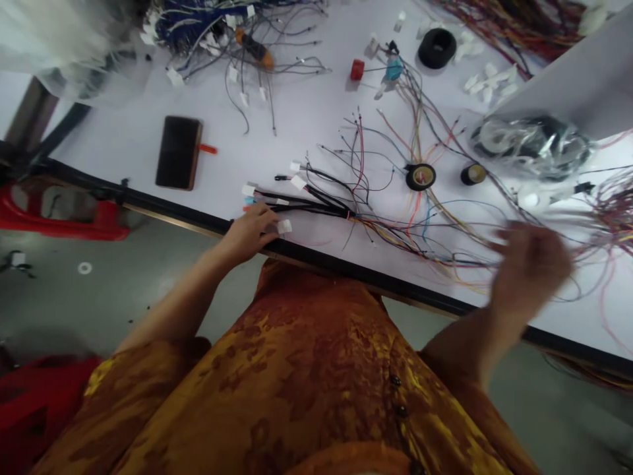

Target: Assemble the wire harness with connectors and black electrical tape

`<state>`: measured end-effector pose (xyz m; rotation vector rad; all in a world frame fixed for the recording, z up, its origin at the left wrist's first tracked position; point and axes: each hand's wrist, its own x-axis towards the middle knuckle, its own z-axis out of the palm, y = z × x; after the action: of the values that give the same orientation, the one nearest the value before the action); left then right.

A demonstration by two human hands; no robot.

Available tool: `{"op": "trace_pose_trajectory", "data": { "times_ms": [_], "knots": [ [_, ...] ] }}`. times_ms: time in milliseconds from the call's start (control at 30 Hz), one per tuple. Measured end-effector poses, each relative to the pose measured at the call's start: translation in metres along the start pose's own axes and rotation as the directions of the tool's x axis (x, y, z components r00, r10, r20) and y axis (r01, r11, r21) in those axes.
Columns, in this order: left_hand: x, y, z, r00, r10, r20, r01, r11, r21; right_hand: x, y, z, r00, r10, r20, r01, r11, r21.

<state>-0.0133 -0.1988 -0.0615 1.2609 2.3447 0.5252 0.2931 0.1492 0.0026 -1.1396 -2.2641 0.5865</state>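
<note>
My left hand is at the table's front edge, its thumb and forefinger closed on a small white connector. Beside it lie the black-sleeved branches of a wire harness, tipped with more white connectors. The harness fans out rightward into loose coloured wires. Over the right end of these wires is my right hand, smeared by motion, so its fingers cannot be made out. Among the wires sit a roll of black tape and a smaller roll.
A phone lies at the left, an orange-and-black tool beyond it near blue wire bundles. A black ring, a plastic bag and red wire bundles occupy the right. A black edge strip borders the table.
</note>
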Motion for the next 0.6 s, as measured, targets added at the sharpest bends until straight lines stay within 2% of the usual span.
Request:
{"op": "trace_pose_trajectory", "data": {
  "times_ms": [33, 67, 100, 133, 167, 200, 233, 267, 333, 433, 500, 600],
  "knots": [
    [0.004, 0.002, 0.002, 1.0, 0.027, 0.003, -0.027, 0.999, -0.04, -0.013, -0.033, 0.017, 0.975, -0.033, 0.22, -0.013, 0.978, 0.207],
    [0.007, 0.005, 0.003, 0.999, 0.052, 0.008, -0.051, 0.994, -0.093, -0.027, -0.062, 0.037, 0.857, -0.115, 0.503, -0.07, 0.94, 0.335],
    [0.01, 0.007, 0.003, 0.997, 0.074, 0.015, -0.071, 0.987, -0.147, -0.041, -0.086, 0.059, 0.655, -0.236, 0.718, -0.111, 0.91, 0.4],
    [0.014, 0.01, 0.002, 0.995, 0.093, 0.023, -0.087, 0.978, -0.191, -0.055, -0.105, 0.081, 0.491, -0.323, 0.809, -0.144, 0.886, 0.441],
    [0.017, 0.012, 0.001, 0.993, 0.112, 0.03, -0.103, 0.97, -0.219, -0.068, -0.119, 0.104, 0.408, -0.361, 0.839, -0.18, 0.869, 0.462],
    [0.02, 0.013, 0.0, 0.991, 0.133, 0.033, -0.121, 0.965, -0.234, -0.079, -0.128, 0.125, 0.374, -0.373, 0.849, -0.223, 0.852, 0.473],
    [0.024, 0.014, -0.001, 0.988, 0.153, 0.028, -0.141, 0.96, -0.244, -0.088, -0.134, 0.143, 0.315, -0.372, 0.873, -0.305, 0.831, 0.465],
    [0.027, 0.014, -0.002, 0.986, 0.168, 0.016, -0.158, 0.954, -0.254, -0.095, -0.137, 0.158, 0.285, -0.371, 0.884, -0.373, 0.807, 0.459],
    [0.033, 0.013, -0.003, 0.983, 0.185, -0.019, -0.182, 0.938, -0.294, -0.103, -0.14, 0.178, 0.269, -0.365, 0.891, -0.464, 0.762, 0.452],
    [0.037, 0.009, -0.003, 0.988, 0.141, -0.06, -0.153, 0.899, -0.409, -0.106, -0.147, 0.186, 0.307, -0.371, 0.876, -0.488, 0.73, 0.48],
    [0.037, 0.009, -0.003, 0.994, 0.087, -0.066, -0.109, 0.847, -0.52, -0.105, -0.153, 0.182, 0.356, -0.394, 0.847, -0.46, 0.715, 0.526],
    [0.037, 0.013, -0.006, 0.998, 0.056, -0.038, -0.067, 0.741, -0.668, -0.102, -0.159, 0.172, 0.483, -0.455, 0.748, -0.319, 0.704, 0.634]
  ]
}}
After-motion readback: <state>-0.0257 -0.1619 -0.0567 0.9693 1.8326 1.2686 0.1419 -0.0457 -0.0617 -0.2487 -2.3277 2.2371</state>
